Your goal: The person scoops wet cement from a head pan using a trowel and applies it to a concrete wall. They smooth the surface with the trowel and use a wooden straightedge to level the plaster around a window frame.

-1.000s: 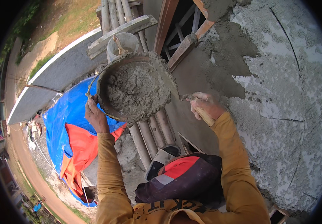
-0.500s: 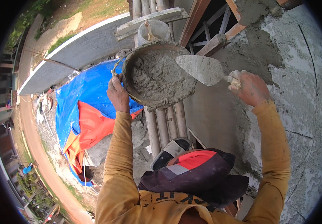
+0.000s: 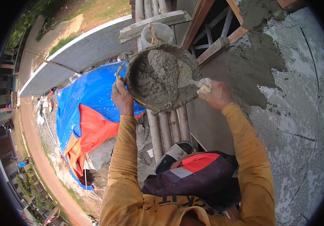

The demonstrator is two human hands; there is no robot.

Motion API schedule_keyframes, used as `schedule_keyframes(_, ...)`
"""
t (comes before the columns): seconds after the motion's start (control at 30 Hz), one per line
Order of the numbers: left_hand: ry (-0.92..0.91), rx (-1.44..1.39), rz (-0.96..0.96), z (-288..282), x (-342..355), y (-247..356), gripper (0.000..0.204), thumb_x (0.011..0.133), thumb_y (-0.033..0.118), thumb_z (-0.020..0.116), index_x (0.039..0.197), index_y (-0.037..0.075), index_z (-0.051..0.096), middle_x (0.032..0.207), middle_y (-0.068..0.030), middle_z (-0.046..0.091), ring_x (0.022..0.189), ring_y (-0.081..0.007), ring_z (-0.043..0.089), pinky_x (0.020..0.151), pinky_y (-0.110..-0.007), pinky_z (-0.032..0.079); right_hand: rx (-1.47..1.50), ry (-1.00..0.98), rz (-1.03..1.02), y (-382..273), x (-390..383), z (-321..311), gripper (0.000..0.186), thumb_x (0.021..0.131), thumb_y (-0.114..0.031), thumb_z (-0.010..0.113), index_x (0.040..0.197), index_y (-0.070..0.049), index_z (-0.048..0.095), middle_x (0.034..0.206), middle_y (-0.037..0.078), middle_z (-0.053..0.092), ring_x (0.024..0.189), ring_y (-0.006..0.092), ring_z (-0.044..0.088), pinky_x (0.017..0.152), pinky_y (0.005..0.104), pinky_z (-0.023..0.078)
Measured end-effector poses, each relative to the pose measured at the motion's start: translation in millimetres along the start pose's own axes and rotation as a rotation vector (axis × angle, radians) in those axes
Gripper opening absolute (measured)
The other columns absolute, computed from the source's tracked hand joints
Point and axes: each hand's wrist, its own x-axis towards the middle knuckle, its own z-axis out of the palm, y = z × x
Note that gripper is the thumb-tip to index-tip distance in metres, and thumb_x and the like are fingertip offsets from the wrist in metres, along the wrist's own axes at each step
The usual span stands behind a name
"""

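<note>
My left hand (image 3: 122,98) grips the cord handle at the left rim of a round mortar pan (image 3: 139,101), holding it up in front of me. Wet grey mortar (image 3: 154,81) fills much of the pan. In my right hand (image 3: 217,94) is the handle of a trowel (image 3: 185,75), whose blade lies in the pan's right side. A heap of mortar rises at the blade's far side, partly covering it. Fresh wet plaster (image 3: 241,71) coats part of the wall to the right of my right hand.
Bamboo poles (image 3: 164,130) form a narrow platform under me, high above the ground. Beyond the pan stand a clear bucket (image 3: 164,33) with a handled tool and a wooden plank (image 3: 152,24). A blue tarp (image 3: 81,88) lies below left. A window frame (image 3: 194,22) opens in the wall.
My right hand has moved left and slightly down, bringing the trowel from above the pan's right rim into the mortar. A lump is now pushed up ahead of the blade.
</note>
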Motion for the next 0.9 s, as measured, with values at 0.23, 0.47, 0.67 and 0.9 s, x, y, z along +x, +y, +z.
schedule_keyframes(0.23, -0.055, 0.043, -0.023, -7, 0, 1, 0.041, 0.098, 0.026, 0.039, 0.112, -0.008, 0.057, 0.104, -0.0168, 0.064, 0.096, -0.0208, 0.061, 0.086, -0.031, 0.045, 0.68, -0.234, 0.24, 8, -27, -47, 0.04, 0.08, -0.028, 0.064, 0.107, 0.001, 0.06, 0.075, 0.008, 0.059, 0.062, 0.0176, 0.059, 0.054, 0.0312, 0.048)
schedule_keyframes(0.47, -0.055, 0.045, 0.0, -3, 2, 4, 0.041, 0.099, 0.027, 0.039, 0.112, -0.008, 0.056, 0.104, -0.0171, 0.065, 0.097, -0.0214, 0.061, 0.085, -0.032, 0.045, 0.583, 0.466, 0.493, 61, -43, -137, 0.051, 0.083, -0.027, 0.061, 0.12, 0.007, 0.049, 0.071, 0.004, 0.055, 0.054, 0.0104, 0.051, 0.046, 0.0236, 0.041)
schedule_keyframes(0.67, -0.034, 0.053, -0.004, 0, 0, 5, 0.042, 0.098, 0.027, 0.039, 0.11, -0.008, 0.057, 0.101, -0.0177, 0.065, 0.093, -0.0205, 0.061, 0.083, -0.032, 0.045, -0.134, 0.298, 0.31, 46, -70, -142, 0.05, 0.081, -0.028, 0.062, 0.122, 0.0, 0.052, 0.084, 0.012, 0.062, 0.073, 0.0248, 0.063, 0.065, 0.0355, 0.048)
schedule_keyframes(0.9, -0.011, 0.083, 0.014, -6, 2, 3, 0.043, 0.097, 0.03, 0.039, 0.104, -0.006, 0.061, 0.093, -0.0159, 0.066, 0.084, -0.0197, 0.06, 0.078, -0.031, 0.045, -0.76, -0.101, -0.072, -44, -4, -84, 0.025, 0.08, -0.023, 0.061, 0.096, -0.004, 0.063, 0.092, 0.016, 0.065, 0.09, 0.0308, 0.063, 0.077, 0.0393, 0.049)
